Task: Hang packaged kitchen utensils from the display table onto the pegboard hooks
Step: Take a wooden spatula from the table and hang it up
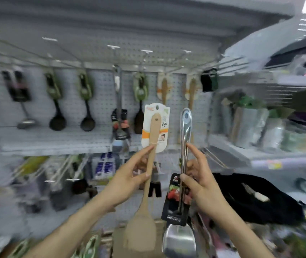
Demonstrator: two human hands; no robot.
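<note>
- Head view: the left hand (129,175) pinches the shaft of a wooden spatula (146,196) between the thumb in front and the fingers behind. The forefinger stretches up to the lower edge of the white-and-orange card (162,127) fixed to the handle's top.
- This wooden spatula is held nearly upright and clear of any surface. Its handle end is up in front of the pegboard (101,86) and its broad blade hangs down toward the bottom of the picture.
- The right hand (200,183) grips a steel spatula (184,131). Its thumb presses on the front of the handle at the top of a black card (174,207), the other fingers are curled behind, and the forefinger is raised straight beside the shaft.
- The steel spatula also stands upright in the air, just beside the wooden one and not touching it. Its eyelet end is up and its shiny blade is down.
- Behind both, the pegboard carries a row of hung goods along its upper edge: a steel ladle (26,122) toward the left edge, two black ladles (57,121) on green cards, and two carded wooden utensils (164,90) right of the middle.
- Wire hooks (146,51) with small tags jut out above that row.
- To the right, a shelf (228,146) holds wrapped packages, too blurred to name.
- Below the shelf lies a heap of black material (250,198).
</note>
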